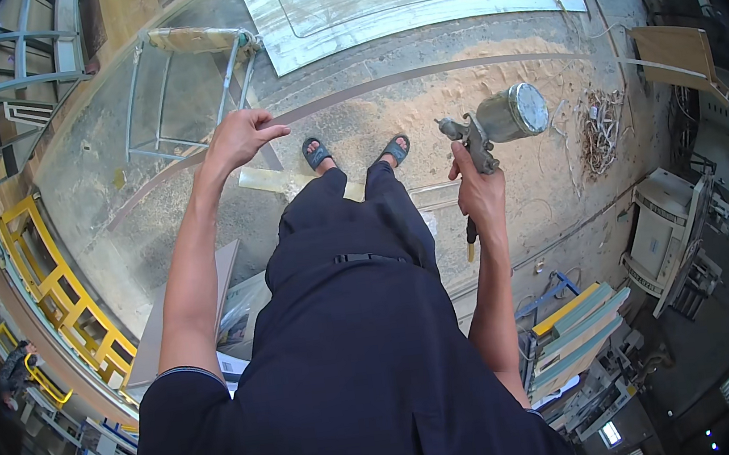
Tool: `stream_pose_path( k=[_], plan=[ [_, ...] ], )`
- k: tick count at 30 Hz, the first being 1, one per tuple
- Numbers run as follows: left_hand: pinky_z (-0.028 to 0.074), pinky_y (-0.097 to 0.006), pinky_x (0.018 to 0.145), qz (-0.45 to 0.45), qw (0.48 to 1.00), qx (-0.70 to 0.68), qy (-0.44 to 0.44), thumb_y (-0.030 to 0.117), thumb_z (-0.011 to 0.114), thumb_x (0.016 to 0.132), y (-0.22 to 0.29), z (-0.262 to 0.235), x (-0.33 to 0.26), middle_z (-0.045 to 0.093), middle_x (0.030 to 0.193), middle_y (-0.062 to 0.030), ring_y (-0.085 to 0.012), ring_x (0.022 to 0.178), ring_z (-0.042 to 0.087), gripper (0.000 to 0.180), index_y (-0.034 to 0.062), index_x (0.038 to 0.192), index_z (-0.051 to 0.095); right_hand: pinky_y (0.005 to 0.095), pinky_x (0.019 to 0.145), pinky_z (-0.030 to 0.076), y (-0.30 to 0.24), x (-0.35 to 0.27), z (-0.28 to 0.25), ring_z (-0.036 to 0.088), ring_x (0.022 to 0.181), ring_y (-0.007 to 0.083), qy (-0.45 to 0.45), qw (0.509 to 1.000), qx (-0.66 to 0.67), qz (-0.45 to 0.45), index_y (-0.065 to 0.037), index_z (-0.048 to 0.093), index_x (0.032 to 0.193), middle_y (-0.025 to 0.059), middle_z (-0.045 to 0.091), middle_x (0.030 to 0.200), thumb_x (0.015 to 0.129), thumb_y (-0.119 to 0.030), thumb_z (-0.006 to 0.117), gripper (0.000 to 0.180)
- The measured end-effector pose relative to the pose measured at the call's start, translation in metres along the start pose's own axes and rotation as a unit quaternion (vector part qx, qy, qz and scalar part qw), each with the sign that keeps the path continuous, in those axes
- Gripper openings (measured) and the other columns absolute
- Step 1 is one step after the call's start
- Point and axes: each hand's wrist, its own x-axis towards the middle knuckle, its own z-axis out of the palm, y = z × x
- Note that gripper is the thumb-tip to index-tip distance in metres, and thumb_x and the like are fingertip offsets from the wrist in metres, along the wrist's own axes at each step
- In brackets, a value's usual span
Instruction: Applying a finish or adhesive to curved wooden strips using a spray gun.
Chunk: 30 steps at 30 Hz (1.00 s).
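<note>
My left hand (239,139) is closed, thumb and fingers pinched at a long, thin grey-brown strip (384,86). The strip runs in a curve from the lower left, past this hand, and off to the right. In my right hand (481,191) is a spray gun (474,145), its handle wrapped by my fingers. A paint-smeared metal cup (509,114) is fixed to the gun and points right. Below my right hand, a hose fitting (471,240) hangs from the handle.
A pale streaked board (411,2) lies ahead on the dusty floor. A metal-framed stand (161,98) is at far left, yellow racks (62,293) at left. Tangled strip scraps (603,133) lie at right, near a brown box (678,57) and a white machine (662,216). Stacked boards (579,338) stand lower right.
</note>
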Motion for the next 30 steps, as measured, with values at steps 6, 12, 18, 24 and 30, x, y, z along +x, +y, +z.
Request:
stream_pose_path(
  k=[6, 12, 18, 24, 30],
  plan=[
    [0.041, -0.035, 0.061, 0.007, 1.0, 0.009, -0.003, 0.039, 0.088, 0.092, 0.006, -0.003, 0.0, 0.055, 0.064, -0.0027, -0.0125, 0.062, 0.047, 0.039, 0.0007, 0.093, 0.079, 0.0313, 0.047, 0.026, 0.018, 0.004, 0.01, 0.036, 0.046, 0.0075, 0.021, 0.997, -0.001, -0.074, -0.007, 0.065, 0.075, -0.0065, 0.041, 0.055, 0.106, -0.048, 0.074, 0.053],
    [0.042, -0.036, 0.062, 0.014, 1.0, 0.013, 0.003, 0.038, 0.089, 0.092, 0.004, 0.001, -0.005, 0.056, 0.065, -0.0055, -0.0135, 0.063, 0.048, 0.04, 0.0001, 0.093, 0.078, 0.0306, 0.044, 0.025, 0.006, -0.003, 0.005, 0.036, 0.042, 0.007, -0.04, 0.998, 0.014, -0.045, -0.006, 0.065, 0.077, -0.004, 0.048, 0.058, 0.108, -0.045, 0.073, 0.05],
    [0.043, -0.038, 0.062, 0.018, 1.0, 0.001, 0.017, 0.039, 0.089, 0.091, 0.003, 0.004, -0.006, 0.056, 0.064, -0.008, -0.0167, 0.061, 0.047, 0.042, -0.0008, 0.091, 0.076, 0.0291, 0.035, 0.025, -0.007, -0.022, 0.017, 0.039, 0.036, 0.0052, -0.12, 0.991, 0.057, -0.035, -0.006, 0.066, 0.087, -0.0013, 0.057, 0.064, 0.109, -0.039, 0.072, 0.04],
    [0.044, -0.04, 0.064, 0.025, 0.999, 0.014, 0.017, 0.042, 0.088, 0.091, 0.0, 0.002, -0.008, 0.058, 0.067, -0.0111, -0.0213, 0.062, 0.051, 0.045, -0.0012, 0.089, 0.074, 0.0302, 0.056, 0.038, -0.015, -0.032, 0.023, 0.048, 0.06, 0.0082, -0.06, 0.993, -0.017, -0.099, -0.004, 0.068, 0.081, -0.0021, 0.057, 0.07, 0.108, -0.039, 0.073, 0.045],
    [0.046, -0.041, 0.065, 0.018, 0.999, 0.046, 0.007, 0.045, 0.086, 0.092, -0.006, 0.002, 0.0, 0.062, 0.069, -0.0116, -0.0233, 0.064, 0.056, 0.045, 0.0012, 0.091, 0.075, 0.0303, 0.06, 0.039, -0.019, -0.031, 0.013, 0.049, 0.066, 0.0079, -0.056, 0.998, -0.028, 0.002, -0.002, 0.071, 0.081, -0.0024, 0.057, 0.07, 0.104, -0.044, 0.078, 0.049]
  ],
)
